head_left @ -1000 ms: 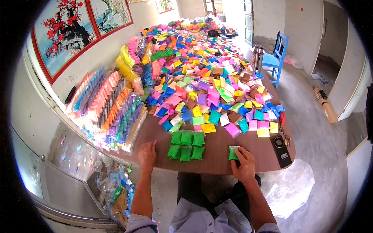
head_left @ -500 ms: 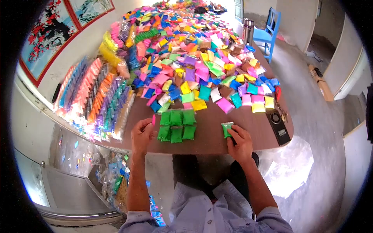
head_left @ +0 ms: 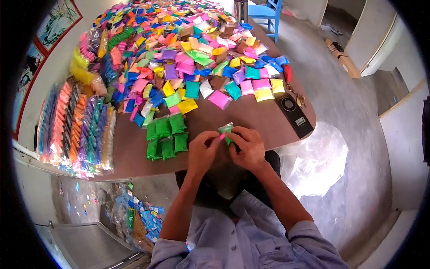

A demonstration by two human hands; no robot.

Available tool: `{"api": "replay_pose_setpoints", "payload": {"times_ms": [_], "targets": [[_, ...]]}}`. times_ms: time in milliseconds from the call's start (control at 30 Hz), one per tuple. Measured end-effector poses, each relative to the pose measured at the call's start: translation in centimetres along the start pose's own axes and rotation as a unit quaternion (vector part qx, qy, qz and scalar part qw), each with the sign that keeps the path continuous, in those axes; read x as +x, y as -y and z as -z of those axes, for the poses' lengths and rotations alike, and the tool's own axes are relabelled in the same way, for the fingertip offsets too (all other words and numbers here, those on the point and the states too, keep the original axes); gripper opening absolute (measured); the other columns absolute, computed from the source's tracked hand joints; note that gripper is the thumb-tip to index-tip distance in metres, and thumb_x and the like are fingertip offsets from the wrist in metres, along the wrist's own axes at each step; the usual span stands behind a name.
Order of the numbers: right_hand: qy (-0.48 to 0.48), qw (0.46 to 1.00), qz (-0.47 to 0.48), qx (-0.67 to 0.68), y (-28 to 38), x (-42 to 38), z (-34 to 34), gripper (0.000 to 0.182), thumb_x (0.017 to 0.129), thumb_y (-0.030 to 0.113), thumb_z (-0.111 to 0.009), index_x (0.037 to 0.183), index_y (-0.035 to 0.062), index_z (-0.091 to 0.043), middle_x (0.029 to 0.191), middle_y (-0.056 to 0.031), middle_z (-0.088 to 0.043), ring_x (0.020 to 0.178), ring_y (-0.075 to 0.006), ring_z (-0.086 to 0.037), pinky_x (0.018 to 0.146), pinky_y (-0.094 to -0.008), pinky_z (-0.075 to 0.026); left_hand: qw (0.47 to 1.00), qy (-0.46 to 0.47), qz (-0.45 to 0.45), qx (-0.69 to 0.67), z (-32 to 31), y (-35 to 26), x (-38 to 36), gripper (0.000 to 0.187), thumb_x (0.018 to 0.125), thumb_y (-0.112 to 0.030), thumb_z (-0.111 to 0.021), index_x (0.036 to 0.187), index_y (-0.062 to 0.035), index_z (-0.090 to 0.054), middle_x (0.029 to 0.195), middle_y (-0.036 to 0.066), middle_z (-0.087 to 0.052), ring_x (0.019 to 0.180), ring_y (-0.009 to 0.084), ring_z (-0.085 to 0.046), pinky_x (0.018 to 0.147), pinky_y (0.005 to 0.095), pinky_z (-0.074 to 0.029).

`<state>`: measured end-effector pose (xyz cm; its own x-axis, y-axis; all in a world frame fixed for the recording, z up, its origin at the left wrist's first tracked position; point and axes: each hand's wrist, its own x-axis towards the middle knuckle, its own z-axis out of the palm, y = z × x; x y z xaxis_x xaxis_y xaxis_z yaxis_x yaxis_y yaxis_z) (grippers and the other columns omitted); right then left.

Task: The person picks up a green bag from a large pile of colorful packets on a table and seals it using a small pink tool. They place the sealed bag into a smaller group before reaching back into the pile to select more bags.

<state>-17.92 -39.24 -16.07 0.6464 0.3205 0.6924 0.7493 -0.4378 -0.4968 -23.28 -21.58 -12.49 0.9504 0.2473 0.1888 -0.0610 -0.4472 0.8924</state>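
My left hand (head_left: 202, 151) is closed in a pinch on a small bright pink piece (head_left: 222, 136), too small for me to name its kind. Its tip touches or nearly touches a small green packet (head_left: 226, 128) with a clear plastic edge. That packet is gripped in the fingers of my right hand (head_left: 249, 148), near the table's front edge. The fingers partly cover the packet's lower part. To the left of my hands lie several similar green packets (head_left: 167, 136), laid flat in two rows.
The brown table (head_left: 130, 152) bears a large heap of colourful packets (head_left: 170, 71). Rows of bagged packets (head_left: 76, 127) lie at its left edge. A black device (head_left: 294, 115) and keys (head_left: 299, 98) lie right. Behind stand a flask (head_left: 241, 10) and a blue chair (head_left: 265, 12).
Both hands have come together: my left hand carried the pink piece right to the green packet in my right hand. The view has turned, so the table appears shifted left.
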Motion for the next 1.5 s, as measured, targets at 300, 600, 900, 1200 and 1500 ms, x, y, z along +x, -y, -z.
{"api": "replay_pose_setpoints", "payload": {"times_ms": [300, 600, 900, 1200, 1500], "targets": [[0.008, 1.0, 0.001, 0.002, -0.1, -0.2, 0.0, 0.037, 0.073, 0.009, -0.074, 0.11, 0.0103, -0.071, 0.117, -0.0088, -0.067, 0.104, -0.032, -0.068, 0.09, -0.0449, -0.053, 0.985, 0.023, -0.095, 0.143, 0.1, 1.9, 2.9, 0.011, 0.09, -0.008, -0.074, 0.096, 0.001, -0.073, 0.089, 0.015, -0.073, 0.081, 0.0281, -0.07, 0.073, 0.0376, -0.054], [0.023, 1.0, 0.003, 0.011, -0.3, -0.2, -0.1, 0.036, 0.075, 0.009, -0.074, 0.111, 0.0089, -0.07, 0.119, -0.0104, -0.067, 0.105, -0.0324, -0.067, 0.093, -0.0452, -0.053, 0.977, 0.012, -0.119, 0.176, 1.0, 2.2, 5.1, 0.01, 0.089, -0.008, -0.073, 0.093, 0.0008, -0.073, 0.088, 0.016, -0.072, 0.078, 0.0301, -0.07, 0.071, 0.0383, -0.054], [0.033, 0.999, 0.006, 0.006, -0.3, -0.3, 0.1, 0.036, 0.076, 0.009, -0.072, 0.112, 0.0081, -0.07, 0.117, -0.0101, -0.067, 0.105, -0.0325, -0.068, 0.091, -0.0453, -0.054, 0.951, 0.082, -0.189, 0.229, -1.5, 0.9, 6.4, 0.008, 0.088, -0.01, -0.069, 0.088, -0.0022, -0.07, 0.084, 0.015, -0.069, 0.082, 0.0376, -0.067, 0.072, 0.0469, -0.052], [0.019, 1.0, 0.015, 0.011, -0.2, -0.2, 0.1, 0.037, 0.075, 0.008, -0.072, 0.111, 0.0067, -0.069, 0.116, -0.0116, -0.067, 0.101, -0.0333, -0.067, 0.088, -0.0442, -0.055, 0.976, 0.044, -0.139, 0.162, -1.5, 1.8, 8.0, 0.008, 0.086, -0.013, -0.069, 0.086, -0.0054, -0.071, 0.085, 0.015, -0.069, 0.085, 0.0381, -0.066, 0.073, 0.0479, -0.051], [0.019, 0.999, 0.021, 0.022, 0.2, 0.3, 0.2, 0.034, 0.074, 0.007, -0.071, 0.108, 0.0067, -0.069, 0.113, -0.0112, -0.066, 0.098, -0.0328, -0.067, 0.085, -0.0436, -0.054, 0.951, 0.075, -0.155, 0.256, -0.6, 2.3, 7.0, 0.01, 0.088, -0.01, -0.072, 0.091, -0.0003, -0.072, 0.088, 0.017, -0.071, 0.084, 0.0359, -0.069, 0.074, 0.0429, -0.053]]}}
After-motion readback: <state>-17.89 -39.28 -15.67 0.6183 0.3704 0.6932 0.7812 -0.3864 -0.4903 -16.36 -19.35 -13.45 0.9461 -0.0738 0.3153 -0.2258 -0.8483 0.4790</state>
